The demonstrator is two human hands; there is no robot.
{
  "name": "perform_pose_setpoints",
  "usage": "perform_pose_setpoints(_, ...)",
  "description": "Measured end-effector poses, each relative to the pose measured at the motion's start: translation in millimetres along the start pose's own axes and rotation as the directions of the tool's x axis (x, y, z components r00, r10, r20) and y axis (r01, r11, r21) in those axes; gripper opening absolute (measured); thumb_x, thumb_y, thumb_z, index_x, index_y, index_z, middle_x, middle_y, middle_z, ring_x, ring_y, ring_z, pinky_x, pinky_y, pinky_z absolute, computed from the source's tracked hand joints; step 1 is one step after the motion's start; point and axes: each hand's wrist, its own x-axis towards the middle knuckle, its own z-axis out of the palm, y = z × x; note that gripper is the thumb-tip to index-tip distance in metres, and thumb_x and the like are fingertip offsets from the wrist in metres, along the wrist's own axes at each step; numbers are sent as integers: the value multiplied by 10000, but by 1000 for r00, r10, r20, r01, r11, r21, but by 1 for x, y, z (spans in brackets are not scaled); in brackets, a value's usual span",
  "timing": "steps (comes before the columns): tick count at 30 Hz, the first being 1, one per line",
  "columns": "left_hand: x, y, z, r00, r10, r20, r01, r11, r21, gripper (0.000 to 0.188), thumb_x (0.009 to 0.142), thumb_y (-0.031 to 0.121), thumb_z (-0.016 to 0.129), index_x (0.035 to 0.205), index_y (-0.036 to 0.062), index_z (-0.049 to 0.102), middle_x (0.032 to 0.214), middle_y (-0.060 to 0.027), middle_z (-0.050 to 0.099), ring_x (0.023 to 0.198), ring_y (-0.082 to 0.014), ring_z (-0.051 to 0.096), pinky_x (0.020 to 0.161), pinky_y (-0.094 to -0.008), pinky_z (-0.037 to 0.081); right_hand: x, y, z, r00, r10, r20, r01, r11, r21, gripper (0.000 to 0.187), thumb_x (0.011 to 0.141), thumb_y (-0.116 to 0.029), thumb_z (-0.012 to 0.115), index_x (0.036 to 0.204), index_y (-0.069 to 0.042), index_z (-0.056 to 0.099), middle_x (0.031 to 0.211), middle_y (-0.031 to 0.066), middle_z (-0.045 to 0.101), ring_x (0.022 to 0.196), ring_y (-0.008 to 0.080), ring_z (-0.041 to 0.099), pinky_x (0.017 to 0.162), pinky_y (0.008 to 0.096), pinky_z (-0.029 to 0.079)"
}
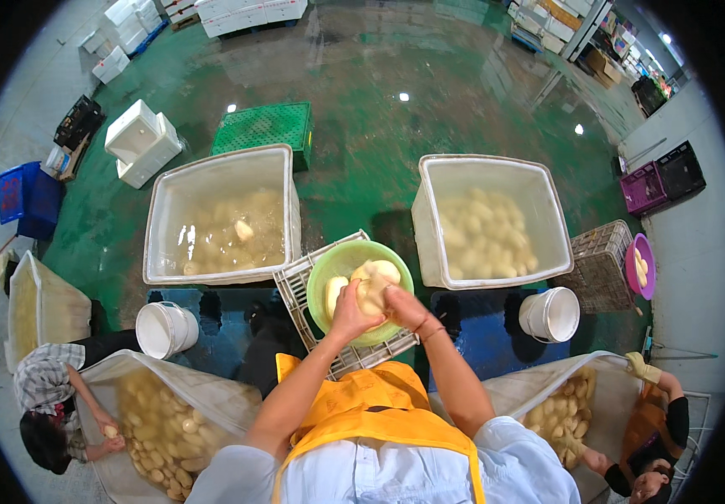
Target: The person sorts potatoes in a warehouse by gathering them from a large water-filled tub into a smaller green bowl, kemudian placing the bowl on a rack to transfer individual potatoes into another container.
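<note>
In front of me a light green basin (pixel 325 267) rests on a grey plastic crate (pixel 294 290). Several pale yellow peeled potatoes (pixel 335 294) lie inside it. My left hand (pixel 355 315) is closed around a potato (pixel 371 296) over the basin's near half. Against the right side of that potato is my right hand (pixel 407 309), its fingers smeared by motion. Whether a small tool is between them cannot be made out.
Two large white tubs stand beyond, the left tub (pixel 148 244) and the right tub (pixel 568 244), holding potatoes in cloudy water. White buckets (pixel 165 329) (pixel 554 315) flank me. Co-workers sit at both sides (pixel 47 386) (pixel 661 437) by potato-filled tubs. A green crate (pixel 261 126) lies behind.
</note>
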Motion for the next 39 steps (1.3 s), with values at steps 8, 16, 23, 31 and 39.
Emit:
perform_pose_setpoints(8,-2,42,-27,986,164,-16,-152,945,288,837,443,254,748,1141,13,354,999,-162,426,928,-345,415,820,-413,373,19,5,28,934,-187,-306,188,982,-27,357,895,-260,409,1109,10,500,959,70,570,836,135,538,745,269,444)
perform_pose_setpoints(16,-16,68,-28,990,117,84,-143,874,464,896,428,314,777,1168,50,348,1041,-129,427,965,-314,410,837,-420,371,19,-5,25,919,101,-382,-48,988,145,339,894,-274,374,1025,-12,545,954,92,581,811,167,570,704,274,468)
perform_pose_setpoints(23,7,55,-55,944,98,315,-112,993,25,919,551,321,771,1281,49,283,1156,-130,434,1060,-265,436,872,-353,393,5,-21,20,975,158,-157,-48,838,544,311,919,-250,347,1116,-47,476,1006,71,563,876,175,574,717,315,501)
perform_pose_setpoints(31,6,54,-53,794,-43,606,409,776,-480,829,611,202,765,1287,45,313,1170,-72,458,1037,-151,468,888,-279,378,10,-21,16,941,30,-336,147,860,488,311,912,-236,388,1068,2,514,971,88,575,854,165,566,724,281,480)
perform_pose_setpoints(39,-5,62,-57,928,-71,365,269,807,-525,883,605,188,770,1300,2,259,1208,-100,425,1086,-179,441,910,-291,365,-19,-49,14,980,-185,-77,194,769,609,442,934,-349,241,1179,-38,437,1121,114,526,1020,227,518,880,335,425)
